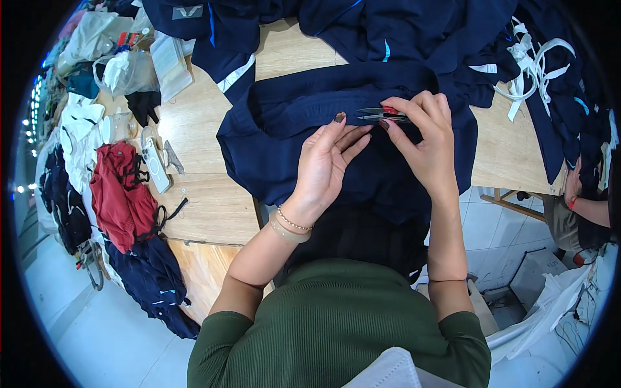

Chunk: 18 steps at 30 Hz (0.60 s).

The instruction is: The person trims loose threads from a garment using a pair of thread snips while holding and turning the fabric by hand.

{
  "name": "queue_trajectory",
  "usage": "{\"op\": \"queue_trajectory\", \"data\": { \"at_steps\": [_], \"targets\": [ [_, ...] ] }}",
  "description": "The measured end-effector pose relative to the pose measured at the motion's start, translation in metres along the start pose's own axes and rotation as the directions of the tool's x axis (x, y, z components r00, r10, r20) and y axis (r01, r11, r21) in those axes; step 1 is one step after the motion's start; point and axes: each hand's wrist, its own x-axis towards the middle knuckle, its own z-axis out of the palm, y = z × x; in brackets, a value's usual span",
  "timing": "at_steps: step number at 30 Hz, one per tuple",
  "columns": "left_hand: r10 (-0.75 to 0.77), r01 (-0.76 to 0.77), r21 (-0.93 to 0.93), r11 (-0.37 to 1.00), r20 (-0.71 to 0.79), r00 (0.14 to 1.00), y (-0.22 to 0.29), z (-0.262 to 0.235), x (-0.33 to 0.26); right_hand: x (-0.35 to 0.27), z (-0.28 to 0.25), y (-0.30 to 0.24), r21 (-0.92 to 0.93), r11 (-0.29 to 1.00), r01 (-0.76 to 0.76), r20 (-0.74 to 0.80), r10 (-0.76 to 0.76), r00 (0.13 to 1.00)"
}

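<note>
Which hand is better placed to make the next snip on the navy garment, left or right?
Right, probably. The right hand already grips the small thread snips, blades pointing left along the navy garment. The left hand holds no tool; its fingers press the fabric flat beside the blades.

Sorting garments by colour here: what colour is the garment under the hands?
Dark navy blue garment, seen best in the head view, with the left hand resting on it.

A right hand (pixel 424 139) grips small thread snips (pixel 381 116) over a navy garment (pixel 291 129) spread on a wooden worktop (pixel 213 194). The left hand (pixel 326 161) presses flat on the garment just beside the snips. Left of the garment lies a red cloth (pixel 123 194).
</note>
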Motion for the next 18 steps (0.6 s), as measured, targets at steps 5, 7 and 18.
{"op": "queue_trajectory", "data": {
  "at_steps": [5,7,18],
  "targets": [
    [-0.001,0.001,0.002,1.000,0.003,1.000,0.001,0.000,0.000,0.002,0.001,-0.001,-0.015,1.000,0.012,0.005,-0.012,1.000],
    [-0.007,0.007,0.005,1.000,0.007,1.000,0.001,0.000,0.000,0.001,0.004,0.001,0.013,1.000,0.024,-0.011,-0.024,1.000],
    [-0.023,0.023,-0.007,1.000,0.025,0.999,-0.001,-0.001,0.002,0.003,0.025,-0.005,0.672,0.679,-0.295,0.074,0.335,0.939]
  ]
}}
